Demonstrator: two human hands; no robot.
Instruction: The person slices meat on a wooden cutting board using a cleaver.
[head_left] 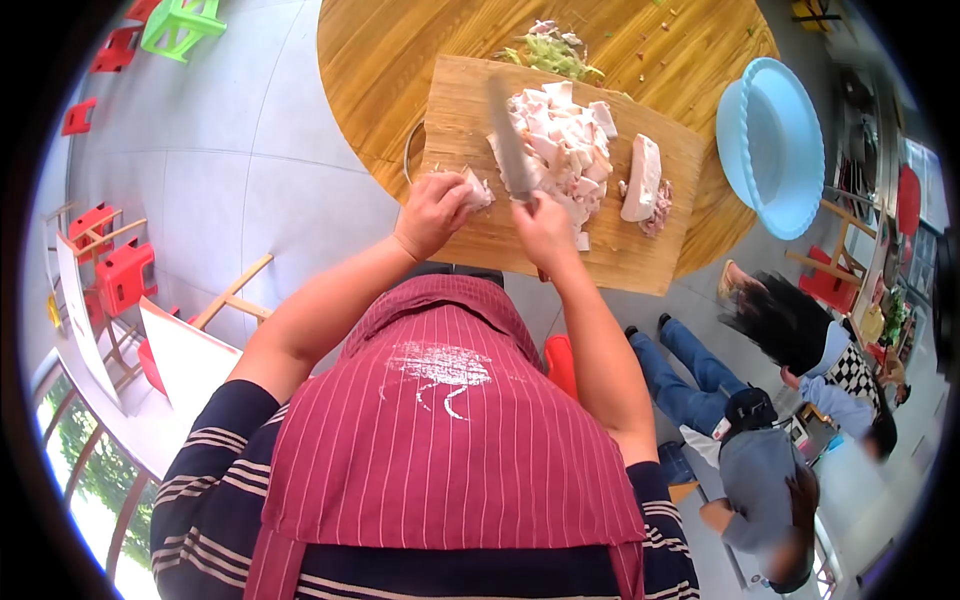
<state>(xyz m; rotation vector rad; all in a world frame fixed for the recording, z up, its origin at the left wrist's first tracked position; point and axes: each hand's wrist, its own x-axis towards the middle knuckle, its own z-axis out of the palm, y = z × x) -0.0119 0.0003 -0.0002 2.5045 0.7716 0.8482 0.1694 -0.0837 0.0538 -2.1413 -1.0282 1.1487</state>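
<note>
My right hand (546,232) is closed around the handle of a knife (506,135). Its blade points away from me, slightly blurred, over the left side of the meat pile. My left hand (433,213) has its fingers curled onto a small piece of pale fatty meat (479,192) on the wooden cutting board (455,120). Between the knife and the board's right part lies a heap of pinkish-white meat chunks (560,135). Farther right is a long uncut block of the meat (643,180), with small pink scraps (658,212) beside it.
The board lies on a round wooden table (375,60), overhanging its near edge. Green and pale peelings (550,53) sit behind it. A light blue basin (770,148) stands at the table's right. Two people (765,490) are on the right. Red stools (125,278) and a green stool (180,28) are left.
</note>
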